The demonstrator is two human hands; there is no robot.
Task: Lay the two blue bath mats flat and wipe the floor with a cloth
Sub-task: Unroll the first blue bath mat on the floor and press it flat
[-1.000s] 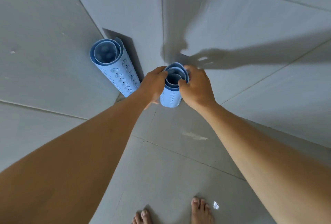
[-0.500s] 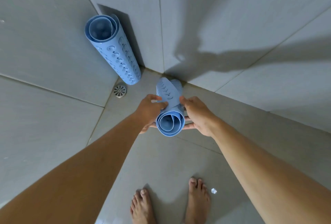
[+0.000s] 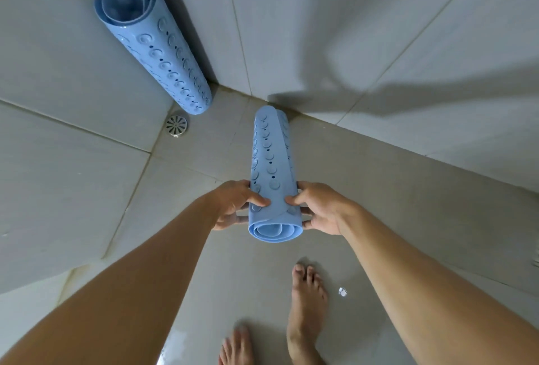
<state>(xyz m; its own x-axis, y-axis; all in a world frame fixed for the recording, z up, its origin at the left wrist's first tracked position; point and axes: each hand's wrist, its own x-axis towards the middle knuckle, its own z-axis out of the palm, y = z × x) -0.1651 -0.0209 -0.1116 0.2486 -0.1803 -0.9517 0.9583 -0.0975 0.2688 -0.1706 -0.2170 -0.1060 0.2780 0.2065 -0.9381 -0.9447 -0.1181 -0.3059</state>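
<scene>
Blue held mat: rolled into a tube. The sheet is soft and rubbery. Its outer face carries rows of round suction cups and small holes. The near end shows the spiral of layers and is slightly flattened. A loose outer edge runs along the tube's right side.
Held mat position: right of the drain and nearer the camera. It lies roughly level, with its far end pointing at the foot of the wall. Whether that end touches the floor cannot be told.
Left hand: clamped on the left side of the tube's near end, with the thumb curled over the top and the fingers wrapped beneath.
Right hand: clamped on the right side of the same end, with the thumb on top and the fingers beneath.
Standing mat: same blue, same cups and holes, in a looser roll. It stands on end just behind the drain and leans on the wall in the corner.
Drain: round metal grille, set in the floor at the corner.
Floor: grey tiles, with a wet sheen near the feet.
Feet: bare, well away from the drain on the camera side, below the held mat.
</scene>
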